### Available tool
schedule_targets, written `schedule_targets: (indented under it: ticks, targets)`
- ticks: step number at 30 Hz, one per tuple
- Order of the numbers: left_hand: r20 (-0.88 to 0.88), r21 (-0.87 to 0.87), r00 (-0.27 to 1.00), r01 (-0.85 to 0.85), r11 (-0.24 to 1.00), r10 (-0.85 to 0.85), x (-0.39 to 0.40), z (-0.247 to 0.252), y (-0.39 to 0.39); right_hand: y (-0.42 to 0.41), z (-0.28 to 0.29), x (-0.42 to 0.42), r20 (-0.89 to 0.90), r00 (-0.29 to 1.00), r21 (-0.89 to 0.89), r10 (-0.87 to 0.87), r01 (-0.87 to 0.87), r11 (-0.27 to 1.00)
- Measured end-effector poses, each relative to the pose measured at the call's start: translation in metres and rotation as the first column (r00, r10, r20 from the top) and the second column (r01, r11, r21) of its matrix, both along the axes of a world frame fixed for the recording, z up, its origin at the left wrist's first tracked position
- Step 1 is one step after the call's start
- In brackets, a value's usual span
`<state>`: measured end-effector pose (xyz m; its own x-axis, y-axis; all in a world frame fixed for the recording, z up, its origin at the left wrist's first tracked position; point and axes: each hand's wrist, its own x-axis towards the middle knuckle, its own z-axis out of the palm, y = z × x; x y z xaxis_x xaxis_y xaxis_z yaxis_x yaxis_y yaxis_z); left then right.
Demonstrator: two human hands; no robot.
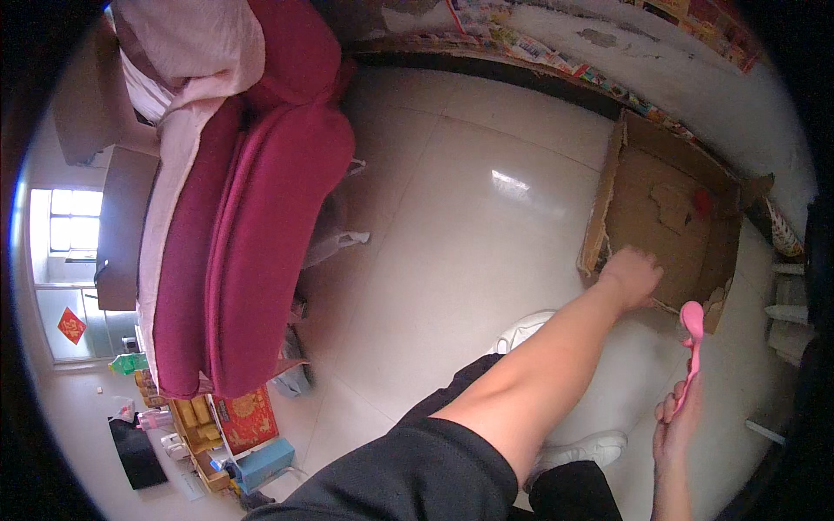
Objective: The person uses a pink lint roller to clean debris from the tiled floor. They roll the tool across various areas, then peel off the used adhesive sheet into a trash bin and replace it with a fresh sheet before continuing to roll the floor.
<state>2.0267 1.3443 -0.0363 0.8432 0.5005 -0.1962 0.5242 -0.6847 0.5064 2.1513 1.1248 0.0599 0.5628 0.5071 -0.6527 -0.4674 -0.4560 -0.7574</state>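
My left hand (631,277) reaches to the near edge of a shallow cardboard box (677,244) on the tiled floor. Its fingers are blurred and curl downward over the box edge, and whether they grip the cardboard does not show. Inside the box lies a small red thing (702,202), too blurred to name. My right hand (677,417) holds a pink plastic utensil (692,325) by its handle. The utensil's rounded end points up, just beside the box's near right corner.
A dark red sofa (260,247), partly draped with a pale cloth (182,58), stands at left. Plastic bags (335,244) are tucked against it. Below it sit a red box (244,420) and a blue box (264,464). A worn wall (599,45) rises behind the cardboard box.
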Motion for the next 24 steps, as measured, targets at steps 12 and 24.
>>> schedule_targets:
  ticks: [12,24]
  targets:
    - [0.148,0.016,0.973,0.176,0.984,-0.176,0.009,0.043,-0.01,-0.048,0.031,-0.03,-0.024,1.0,0.005,0.013,-0.013,1.0]
    - [-0.337,0.215,0.72,0.686,0.695,-0.607,0.046,0.232,-0.116,-0.335,0.08,-0.06,-0.105,0.792,0.067,-0.602,0.609,0.79]
